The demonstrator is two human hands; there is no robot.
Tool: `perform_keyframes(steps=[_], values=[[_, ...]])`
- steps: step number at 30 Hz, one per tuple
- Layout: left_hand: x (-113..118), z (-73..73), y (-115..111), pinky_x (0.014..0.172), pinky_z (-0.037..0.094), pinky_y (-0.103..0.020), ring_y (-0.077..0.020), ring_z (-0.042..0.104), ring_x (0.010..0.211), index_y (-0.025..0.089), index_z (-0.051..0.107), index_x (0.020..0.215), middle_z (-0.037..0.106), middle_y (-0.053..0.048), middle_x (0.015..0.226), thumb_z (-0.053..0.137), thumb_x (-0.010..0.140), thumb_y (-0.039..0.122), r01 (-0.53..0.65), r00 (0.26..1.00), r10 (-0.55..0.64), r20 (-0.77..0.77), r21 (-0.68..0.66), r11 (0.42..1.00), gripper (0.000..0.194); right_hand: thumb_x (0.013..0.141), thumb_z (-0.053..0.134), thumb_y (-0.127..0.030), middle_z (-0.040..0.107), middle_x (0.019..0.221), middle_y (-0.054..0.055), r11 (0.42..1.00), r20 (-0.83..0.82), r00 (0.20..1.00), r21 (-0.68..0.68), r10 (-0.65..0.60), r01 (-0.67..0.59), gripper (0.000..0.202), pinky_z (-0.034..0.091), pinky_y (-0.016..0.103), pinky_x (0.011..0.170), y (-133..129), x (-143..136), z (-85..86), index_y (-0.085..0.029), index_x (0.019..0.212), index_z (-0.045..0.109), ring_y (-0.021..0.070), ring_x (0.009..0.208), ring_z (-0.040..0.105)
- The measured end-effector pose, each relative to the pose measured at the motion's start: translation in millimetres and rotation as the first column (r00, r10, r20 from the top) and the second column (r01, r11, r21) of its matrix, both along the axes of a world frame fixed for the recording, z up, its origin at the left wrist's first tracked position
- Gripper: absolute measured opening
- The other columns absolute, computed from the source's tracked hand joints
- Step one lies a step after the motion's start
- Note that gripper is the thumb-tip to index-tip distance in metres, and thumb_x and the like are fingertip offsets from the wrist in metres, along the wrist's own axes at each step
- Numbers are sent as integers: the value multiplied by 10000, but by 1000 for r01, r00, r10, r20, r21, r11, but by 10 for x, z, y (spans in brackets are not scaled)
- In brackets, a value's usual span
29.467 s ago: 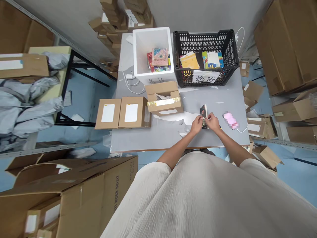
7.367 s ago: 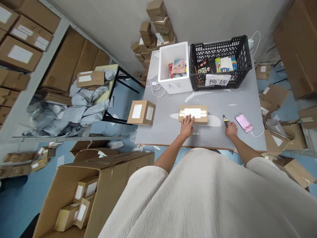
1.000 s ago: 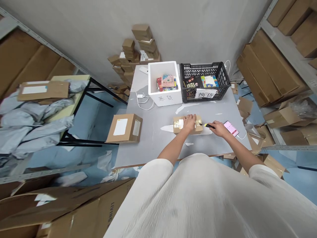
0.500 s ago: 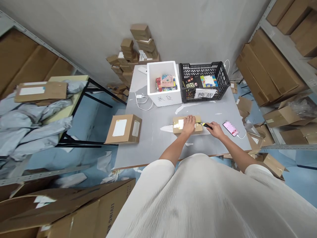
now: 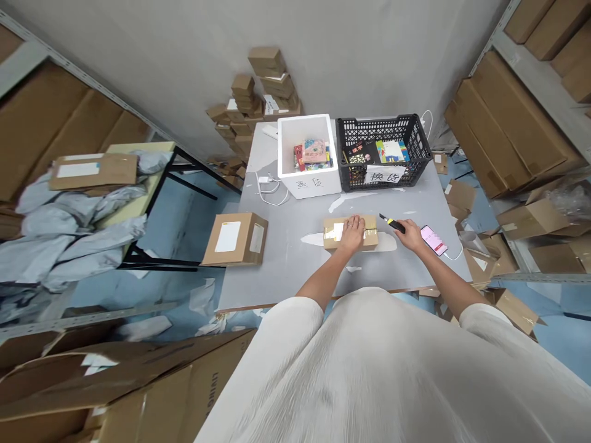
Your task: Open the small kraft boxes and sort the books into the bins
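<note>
A small taped cardboard box (image 5: 330, 231) with a white label lies on the grey table in front of me. My left hand (image 5: 353, 234) holds it from above, fingers curved over its top and hiding part of the label. Just right of the box, my right hand (image 5: 409, 234) is closed around a black and yellow utility knife (image 5: 396, 226). The knife's blade is out, pointing up and left, and is apart from the box. Beside my right hand a phone (image 5: 434, 240) with a lit pink screen lies on the table, joined to a white cable.
At the table's back stand a white foam box (image 5: 310, 184) and a black plastic crate (image 5: 383, 175), both with colourful packs inside. A larger cardboard box (image 5: 235, 240) sits at the left edge. Grey parcels (image 5: 92, 240) fill a side table; cartons (image 5: 512, 117) line the right shelf.
My right hand has drawn the utility knife off the box, to the right and slightly up, so its blade now shows. My left hand stays on the box.
</note>
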State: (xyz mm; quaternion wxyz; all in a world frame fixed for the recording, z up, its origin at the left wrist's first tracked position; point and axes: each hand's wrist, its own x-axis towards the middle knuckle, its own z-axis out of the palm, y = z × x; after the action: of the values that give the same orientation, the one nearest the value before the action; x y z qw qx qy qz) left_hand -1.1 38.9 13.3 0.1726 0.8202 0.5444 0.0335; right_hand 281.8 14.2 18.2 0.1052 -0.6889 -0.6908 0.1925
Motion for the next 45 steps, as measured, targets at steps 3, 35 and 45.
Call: perform_keyframes(steps=[3, 35, 45], values=[[-81, 45, -87, 1403, 144, -589, -311, 227, 1742, 194, 428, 1693, 340, -177, 1839, 378, 1108, 304, -18, 1000, 18, 8, -8, 1000, 597, 1048, 576, -437, 708, 1340, 166, 1000, -64, 998, -17, 24, -25, 493, 499, 463, 1072, 71, -110, 14, -242, 1483, 704, 363, 1265, 621], [-531, -192, -323, 1317, 417, -521, -352, 445, 1608, 129, 528, 1592, 447, -227, 1734, 520, 1041, 238, -160, 962, 156, 225, -3, 987, 561, 1004, 657, -461, 814, 1242, 95, 978, -277, 961, -194, 17, -73, 350, 552, 351, 917, -191, -879, 30, -239, 1270, 708, 283, 1079, 750], [47, 117, -339, 1271, 369, -576, -416, 440, 1558, 221, 434, 1694, 498, -193, 1699, 571, 1052, 542, -222, 971, 227, 68, -78, 972, 731, 949, 705, -480, 783, 1272, 96, 975, -383, 911, -208, -153, 77, 336, 573, 372, 945, -118, -589, -35, -227, 1169, 708, 259, 1043, 734]])
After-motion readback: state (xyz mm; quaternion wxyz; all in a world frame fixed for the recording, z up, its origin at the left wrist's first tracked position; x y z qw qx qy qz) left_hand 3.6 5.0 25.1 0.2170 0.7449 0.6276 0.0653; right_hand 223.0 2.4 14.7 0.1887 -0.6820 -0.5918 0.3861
